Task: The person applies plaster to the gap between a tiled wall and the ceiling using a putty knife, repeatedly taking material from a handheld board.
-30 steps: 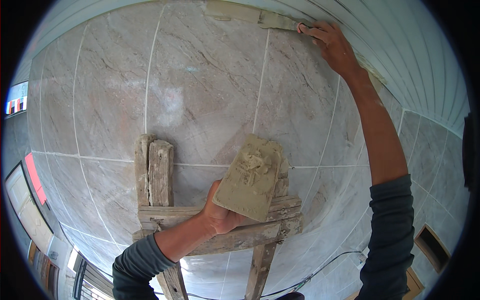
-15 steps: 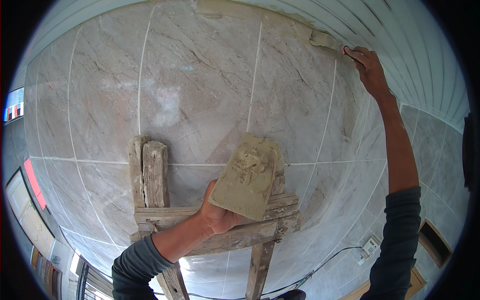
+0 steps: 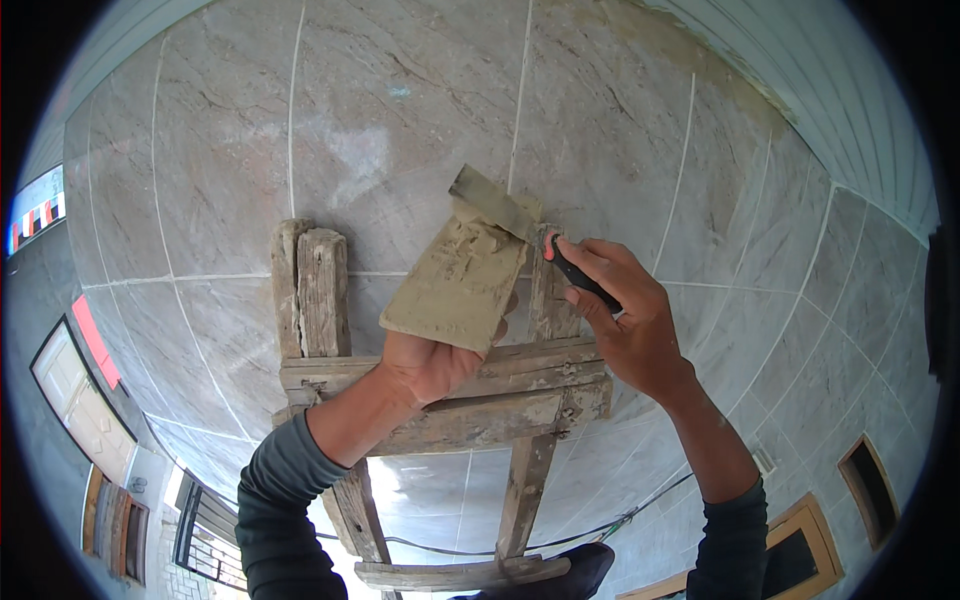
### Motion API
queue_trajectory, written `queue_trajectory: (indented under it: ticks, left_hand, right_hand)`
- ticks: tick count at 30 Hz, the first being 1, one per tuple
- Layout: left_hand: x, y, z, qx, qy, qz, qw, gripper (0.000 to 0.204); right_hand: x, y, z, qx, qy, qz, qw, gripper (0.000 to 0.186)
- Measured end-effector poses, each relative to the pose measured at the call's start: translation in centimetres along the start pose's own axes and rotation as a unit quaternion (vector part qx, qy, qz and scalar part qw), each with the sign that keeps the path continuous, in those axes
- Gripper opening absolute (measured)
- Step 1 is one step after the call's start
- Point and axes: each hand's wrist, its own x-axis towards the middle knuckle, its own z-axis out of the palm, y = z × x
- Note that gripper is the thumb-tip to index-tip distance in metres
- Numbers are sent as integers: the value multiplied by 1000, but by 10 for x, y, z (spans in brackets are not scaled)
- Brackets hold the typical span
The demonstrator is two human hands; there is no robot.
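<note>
My left hand (image 3: 435, 368) grips a flat mortar board (image 3: 425, 305) from beneath, its fingers curling round the far side. Wet beige putty (image 3: 472, 248) coats the board, with a thicker lump toward its upper end. In my right hand (image 3: 632, 315) is a putty knife (image 3: 492, 204), held by its black and red handle. Its wide, putty-smeared blade lies across the board's upper end, at the lump. Behind both hands rises a wall of grey-beige marbled tiles (image 3: 420, 120) with pale joints. A beige putty band (image 3: 735, 75) runs along the wall's top edge.
A rough wooden ladder-like frame (image 3: 480, 422) stands against the wall below my hands. White ribbed ceiling panels (image 3: 800, 80) slope in at upper right. A dark cable (image 3: 450, 551) hangs low. Far left is a pale door (image 3: 85, 410); a wood-framed opening (image 3: 868, 490) is at right.
My right hand has come down from the wall's top edge to the board, bringing the putty knife onto the putty. My left hand and the board have shifted slightly up and left in view.
</note>
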Motion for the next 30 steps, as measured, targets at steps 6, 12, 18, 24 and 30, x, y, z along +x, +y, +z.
queue_trajectory:
  ticks: [6, 12, 18, 24, 30]
  left_hand:
    - [-1, 10, 0, -42, -77, 8, 996, 28]
    - [1, 4, -2, -18, -63, 27, 997, 29]
    - [-3, 11, -25, 35, -34, 64, 997, 40]
    - [-7, 10, -15, 95, -144, 74, 982, 42]
    - [-8, -6, 8, 200, -108, 143, 963, 52]
  right_hand:
    - [-22, -1, -11, -43, -13, -2, 999, 46]
    - [-38, -12, -57, -153, -26, -7, 988, 47]
    - [-36, -39, -76, -195, -14, -20, 980, 37]
    - [-33, -60, -93, 272, -100, 299, 909, 38]
    - [-31, -60, -74, 381, -69, 368, 846, 39]
